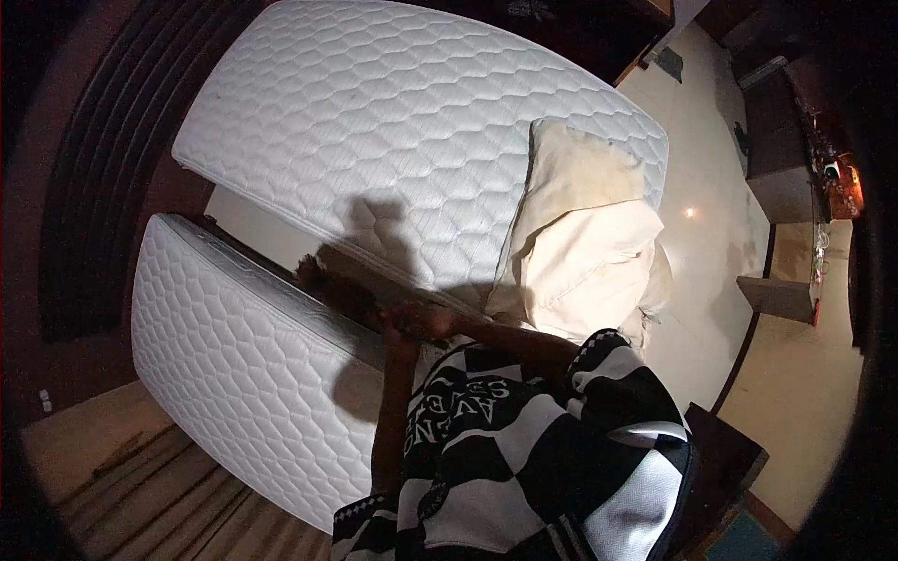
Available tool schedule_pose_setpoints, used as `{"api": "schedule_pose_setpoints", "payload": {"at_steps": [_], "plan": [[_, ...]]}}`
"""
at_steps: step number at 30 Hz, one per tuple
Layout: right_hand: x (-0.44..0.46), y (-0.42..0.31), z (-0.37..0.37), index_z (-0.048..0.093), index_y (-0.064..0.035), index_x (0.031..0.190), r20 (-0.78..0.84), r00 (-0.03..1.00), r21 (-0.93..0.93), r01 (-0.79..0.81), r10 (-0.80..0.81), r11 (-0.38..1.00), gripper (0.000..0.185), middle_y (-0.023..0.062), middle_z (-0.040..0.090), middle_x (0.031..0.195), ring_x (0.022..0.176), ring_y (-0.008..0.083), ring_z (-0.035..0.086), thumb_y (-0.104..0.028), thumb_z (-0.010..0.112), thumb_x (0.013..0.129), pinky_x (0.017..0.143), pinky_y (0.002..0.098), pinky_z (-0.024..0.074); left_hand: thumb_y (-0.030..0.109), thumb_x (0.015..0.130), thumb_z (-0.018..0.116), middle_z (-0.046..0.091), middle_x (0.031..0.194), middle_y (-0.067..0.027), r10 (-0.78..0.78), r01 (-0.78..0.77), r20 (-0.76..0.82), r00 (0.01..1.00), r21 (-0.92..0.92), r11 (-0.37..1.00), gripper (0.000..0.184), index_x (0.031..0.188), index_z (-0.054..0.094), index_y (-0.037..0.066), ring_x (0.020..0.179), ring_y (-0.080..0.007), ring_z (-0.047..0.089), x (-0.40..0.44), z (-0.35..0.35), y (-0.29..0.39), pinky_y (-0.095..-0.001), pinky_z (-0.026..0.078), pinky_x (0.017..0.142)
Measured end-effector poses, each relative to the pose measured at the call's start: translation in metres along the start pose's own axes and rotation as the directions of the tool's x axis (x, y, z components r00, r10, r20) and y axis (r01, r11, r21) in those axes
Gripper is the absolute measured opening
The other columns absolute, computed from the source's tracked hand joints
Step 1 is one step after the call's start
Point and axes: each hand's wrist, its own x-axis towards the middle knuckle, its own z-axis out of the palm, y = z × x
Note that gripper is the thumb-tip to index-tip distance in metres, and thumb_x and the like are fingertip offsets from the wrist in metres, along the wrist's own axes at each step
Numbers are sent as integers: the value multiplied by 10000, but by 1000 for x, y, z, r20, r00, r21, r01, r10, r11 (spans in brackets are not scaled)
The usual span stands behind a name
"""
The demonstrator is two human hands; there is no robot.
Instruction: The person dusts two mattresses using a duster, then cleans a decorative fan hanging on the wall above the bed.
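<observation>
My left hand (pixel 400 323) and my right hand (pixel 432 323) are close together in front of my body, in shadow. Both appear closed around the near end of a dark brown broom (pixel 344 290). Its bushy tip points away to the upper left, over the gap between two white quilted mattresses. The larger mattress (pixel 374 103) lies beyond my hands, and the smaller mattress (pixel 234 346) is to the left. Shadow hides the individual fingers and most of the handle.
Cream pillows or folded covers (pixel 589 262) are piled on the larger mattress's near right end. Pale floor (pixel 697 215) runs along the right, beside a shelf unit (pixel 781 290). A dark ribbed panel (pixel 112 159) stands at left. Dark furniture (pixel 720 467) is at lower right.
</observation>
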Motion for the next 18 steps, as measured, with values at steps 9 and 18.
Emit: {"api": "schedule_pose_setpoints", "payload": {"at_steps": [9,18], "plan": [[-104,79,-86,262,-183,1298,-489,833,-673,-549,258,497,769,151,247,1326,1164,393,260,-379,616,644,878,643,185,366,871,468,518,597,4,164,-184,-178,970,-100,978,253,847,562,132,500,-96,488,-46,-42,35,-273,441,454],[-152,89,-92,486,-286,1157,-185,934,-827,-316,305,465,688,87,440,1216,1190,440,265,-550,641,541,899,706,66,373,872,458,413,573,43,295,-162,-247,923,447,880,230,924,544,166,449,-74,396,-20,-18,17,-227,372,406]]}}
